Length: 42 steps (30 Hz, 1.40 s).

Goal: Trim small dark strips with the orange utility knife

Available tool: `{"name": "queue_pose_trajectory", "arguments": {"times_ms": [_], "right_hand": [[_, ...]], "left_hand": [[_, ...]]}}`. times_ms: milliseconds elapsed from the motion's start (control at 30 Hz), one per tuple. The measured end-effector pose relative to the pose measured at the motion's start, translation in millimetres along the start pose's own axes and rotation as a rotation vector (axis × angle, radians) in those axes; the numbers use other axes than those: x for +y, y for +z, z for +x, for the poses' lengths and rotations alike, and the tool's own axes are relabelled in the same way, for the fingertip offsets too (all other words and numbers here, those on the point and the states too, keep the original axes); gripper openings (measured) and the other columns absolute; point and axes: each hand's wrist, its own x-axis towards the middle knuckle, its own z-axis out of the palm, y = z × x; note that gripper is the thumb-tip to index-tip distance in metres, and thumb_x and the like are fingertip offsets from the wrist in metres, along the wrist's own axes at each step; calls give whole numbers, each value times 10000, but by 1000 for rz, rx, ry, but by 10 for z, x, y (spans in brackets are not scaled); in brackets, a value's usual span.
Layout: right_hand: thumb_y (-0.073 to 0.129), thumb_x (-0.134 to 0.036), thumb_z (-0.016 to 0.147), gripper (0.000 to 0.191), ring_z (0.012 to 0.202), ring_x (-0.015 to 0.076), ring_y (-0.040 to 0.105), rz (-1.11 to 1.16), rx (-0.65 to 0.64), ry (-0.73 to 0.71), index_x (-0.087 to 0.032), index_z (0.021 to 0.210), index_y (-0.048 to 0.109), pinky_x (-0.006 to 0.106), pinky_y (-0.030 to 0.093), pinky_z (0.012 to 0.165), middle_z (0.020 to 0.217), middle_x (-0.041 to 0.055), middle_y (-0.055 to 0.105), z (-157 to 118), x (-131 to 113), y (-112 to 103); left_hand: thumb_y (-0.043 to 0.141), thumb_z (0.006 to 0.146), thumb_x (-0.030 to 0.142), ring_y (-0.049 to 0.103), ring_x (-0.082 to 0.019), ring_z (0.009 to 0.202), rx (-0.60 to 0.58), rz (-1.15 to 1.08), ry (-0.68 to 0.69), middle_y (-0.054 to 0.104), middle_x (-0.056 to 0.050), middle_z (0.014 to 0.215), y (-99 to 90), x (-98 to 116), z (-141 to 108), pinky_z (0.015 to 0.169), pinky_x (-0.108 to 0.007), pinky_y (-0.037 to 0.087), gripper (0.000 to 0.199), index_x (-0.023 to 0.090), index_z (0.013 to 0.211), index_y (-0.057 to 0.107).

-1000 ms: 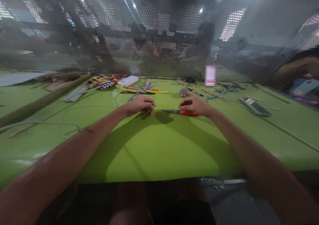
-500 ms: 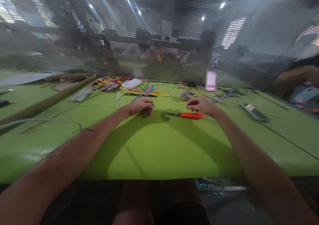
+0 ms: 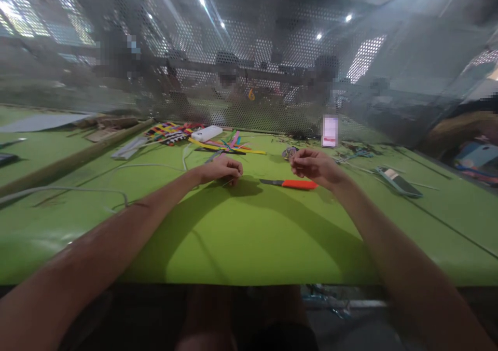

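The left hand (image 3: 220, 169) is curled nearly closed; from where I stand, I can't tell if it grips anything. The right hand (image 3: 316, 166) is loosely half open, nothing visible in it. At its seven o'clock, the knife (image 3: 292, 184) lies on the table (image 3: 249, 242), blade toward nine.

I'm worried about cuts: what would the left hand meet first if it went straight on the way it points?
Probably the knife, blade tip first; depth is unclear, so the left hand might pass above it toward the right hand.
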Motion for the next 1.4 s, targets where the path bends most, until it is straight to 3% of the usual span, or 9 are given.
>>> {"name": "queue_pose_trajectory", "arguments": {"times_ms": [167, 333, 567, 800, 900, 1033, 1200, 1300, 1400], "right_hand": [[903, -323, 671, 297, 759, 152, 644, 76, 1, -35, -210, 790, 655, 276, 471, 614, 1082, 60, 721, -25, -4, 40], [928, -327, 663, 294, 795, 169, 658, 115, -20, -90, -217, 778, 681, 298, 551, 732, 848, 25, 699, 2, 15, 29], [899, -240, 692, 211, 796, 144, 662, 172, -11, -169, -203, 758, 702, 283, 569, 800, 823, 14, 680, 41, 43, -82], [848, -219, 692, 193, 753, 143, 675, 120, 193, -149, -206, 770, 672, 266, 583, 716, 819, 23, 694, 88, 35, -315], [856, -212, 721, 194, 643, 131, 660, -23, 333, -74, -193, 789, 675, 237, 519, 547, 840, 44, 728, 124, 76, -434], [815, -212, 827, 120, 530, 91, 604, -230, 447, -95, -157, 828, 709, 226, 476, 488, 866, 85, 748, 212, 61, -520], [756, -163, 911, 27, 517, 111, 622, -627, 388, -32, -143, 893, 749, 237, 503, 465, 905, 118, 774, 558, -112, -539], [654, -82, 946, 131, 527, 120, 635, -946, 342, 87, -138, 910, 766, 255, 533, 502, 983, 132, 792, 810, -205, -545], [673, -50, 907, 138, 547, 140, 653, -1030, 315, 123, -129, 869, 780, 283, 577, 574, 931, 128, 792, 978, -253, -563]], "left_hand": [[728, 721, 258, 631, -112, 596, -13, -22, -23, 673, 0, 655, -11, -26, 8, 585, -205, 474, 135, 157, 742, 641], [712, 712, 277, 622, -106, 599, -19, 12, -25, 681, 7, 664, -27, -46, 19, 589, -206, 465, 137, 161, 741, 644], [714, 716, 285, 631, -121, 610, -37, -3, -9, 674, 5, 660, -49, -88, 42, 626, -238, 502, 142, 167, 748, 642], [730, 740, 271, 622, -113, 591, -27, -3, -6, 677, -13, 656, -49, -107, 48, 556, -210, 466, 142, 157, 726, 647], [738, 758, 279, 614, -105, 568, -1, -14, -28, 684, -18, 651, -32, -111, 53, 532, -201, 452, 164, 156, 719, 638], [727, 764, 256, 612, -97, 555, 10, -33, -51, 673, -15, 636, -11, -123, 68, 519, -193, 439, 151, 155, 703, 633], [728, 771, 241, 625, -104, 564, 1, -51, -48, 666, -11, 634, -8, -131, 80, 524, -199, 449, 140, 157, 709, 636], [734, 778, 246, 630, -109, 567, 0, -47, -40, 675, -18, 638, -11, -140, 85, 527, -201, 455, 152, 154, 707, 636], [745, 784, 253, 637, -111, 570, 3, -52, -39, 683, -22, 642, -14, -162, 101, 533, -200, 459, 163, 151, 714, 640]]}}
